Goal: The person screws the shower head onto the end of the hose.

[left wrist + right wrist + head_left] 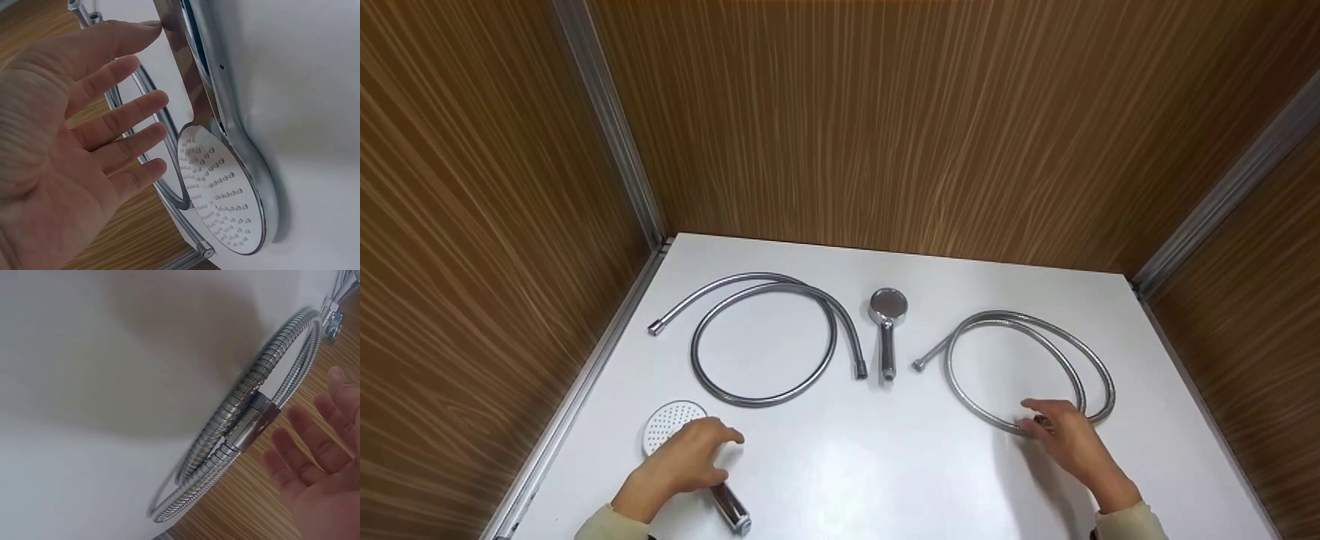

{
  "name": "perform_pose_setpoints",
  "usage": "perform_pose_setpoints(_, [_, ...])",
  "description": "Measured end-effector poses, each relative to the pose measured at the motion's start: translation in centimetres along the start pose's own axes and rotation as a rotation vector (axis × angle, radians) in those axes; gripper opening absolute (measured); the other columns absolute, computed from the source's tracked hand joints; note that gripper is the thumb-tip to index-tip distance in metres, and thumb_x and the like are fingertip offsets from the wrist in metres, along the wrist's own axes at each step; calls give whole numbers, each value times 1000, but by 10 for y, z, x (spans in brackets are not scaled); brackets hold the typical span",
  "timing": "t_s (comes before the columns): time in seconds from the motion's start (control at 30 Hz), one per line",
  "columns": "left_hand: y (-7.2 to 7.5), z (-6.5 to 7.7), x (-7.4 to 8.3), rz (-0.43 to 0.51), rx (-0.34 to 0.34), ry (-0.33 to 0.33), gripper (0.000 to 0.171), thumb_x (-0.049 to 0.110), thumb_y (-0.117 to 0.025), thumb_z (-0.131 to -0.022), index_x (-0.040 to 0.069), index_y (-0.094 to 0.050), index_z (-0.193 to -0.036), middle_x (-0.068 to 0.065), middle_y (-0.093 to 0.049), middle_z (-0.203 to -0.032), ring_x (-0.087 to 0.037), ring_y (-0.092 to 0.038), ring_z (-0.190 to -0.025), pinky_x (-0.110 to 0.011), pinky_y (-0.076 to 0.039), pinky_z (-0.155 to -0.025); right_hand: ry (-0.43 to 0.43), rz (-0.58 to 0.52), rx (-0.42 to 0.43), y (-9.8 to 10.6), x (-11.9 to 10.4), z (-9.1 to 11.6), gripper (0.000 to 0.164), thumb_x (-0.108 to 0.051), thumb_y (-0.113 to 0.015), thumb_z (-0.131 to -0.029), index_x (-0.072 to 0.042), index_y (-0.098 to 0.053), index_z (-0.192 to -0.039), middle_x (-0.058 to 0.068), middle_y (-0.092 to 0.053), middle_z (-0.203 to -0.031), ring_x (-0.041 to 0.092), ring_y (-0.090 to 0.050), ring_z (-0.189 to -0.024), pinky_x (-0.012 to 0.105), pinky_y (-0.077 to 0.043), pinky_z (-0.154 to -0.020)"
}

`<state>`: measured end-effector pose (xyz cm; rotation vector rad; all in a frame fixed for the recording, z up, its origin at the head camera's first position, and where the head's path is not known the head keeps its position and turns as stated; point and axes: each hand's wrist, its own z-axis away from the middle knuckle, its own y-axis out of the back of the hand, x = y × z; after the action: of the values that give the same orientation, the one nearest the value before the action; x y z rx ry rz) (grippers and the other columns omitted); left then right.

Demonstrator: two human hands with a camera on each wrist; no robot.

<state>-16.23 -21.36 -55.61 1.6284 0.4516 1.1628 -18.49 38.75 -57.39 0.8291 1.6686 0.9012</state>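
My left hand (682, 456) hovers over a shower head (675, 420) with a wide white nozzle face and a shiny handle. In the left wrist view its fingers are spread and relaxed, apart from the shower head (219, 191); the thumb tip appears close to the handle. Over the near right part of a coiled metal shower hose (958, 379) is my right hand (1069, 444). The right wrist view shows its loosely bent fingers beside the hose (273, 357) and its smooth metal end fitting (256, 424), with nothing in the grasp.
A second coiled shower hose (765, 403) lies at the back left of the white table (840, 465). Between the two hoses rests a smaller chrome shower head (887, 349). Wood-grain panels (855, 127) stand at the back and both sides.
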Motion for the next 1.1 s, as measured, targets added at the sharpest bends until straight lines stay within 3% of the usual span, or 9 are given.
perform_pose_setpoints(0.2, [2,8,1,13,14,46,43,-6,-76,-70,7,-78,-111,-8,-75,-106,-32,-68,-104,-51,-56,-98,-6,7,-13,0,5,4,31,-6,-77,-94,5,-72,-122,24,-74,-117,46,-67,-114,63,-51,-101])
perform_pose_setpoints(0.37, [-1,18,0,-74,58,37,52,-21,-69,-65,8,-79,-107,-7,-75,-104,-33,-68,-107,-55,-53,-102,-2,10,-10,-1,8,5,30,-4,-77,-93,6,-72,-121,24,-74,-117,44,-68,-112,62,-52,-100])
perform_pose_setpoints(0.57, [-11,18,0,-100,0,88,61,-24,-77,-60,9,-78,-111,-17,-73,-113,-53,-61,-127,-68,-44,-110,-10,6,-7,-1,8,6,30,-4,-77,-93,6,-72,-121,24,-74,-118,44,-68,-114,62,-51,-101])
perform_pose_setpoints(0.67, [-13,17,-2,-125,-10,92,54,-21,-78,-64,10,-79,-107,-14,-74,-106,-58,-58,-129,-69,-44,-110,-31,1,-35,-1,8,6,30,-4,-76,-94,6,-72,-122,26,-73,-121,46,-66,-117,63,-50,-103])
perform_pose_setpoints(0.9, [-16,13,-5,-229,15,55,38,2,-92,-64,13,-82,-99,-6,-72,-89,-52,-66,-119,-60,-51,-105,-70,12,-78,-2,7,5,29,1,-70,-96,7,-70,-124,29,-69,-125,47,-65,-117,58,-55,-98])
perform_pose_setpoints(1.1, [-18,12,-3,-312,33,18,33,15,-96,-63,14,-81,-93,-5,-70,-82,-48,-69,-108,-60,-55,-97,-63,35,-73,-3,9,7,31,7,-70,-94,10,-68,-125,30,-69,-124,49,-64,-117,58,-55,-98])
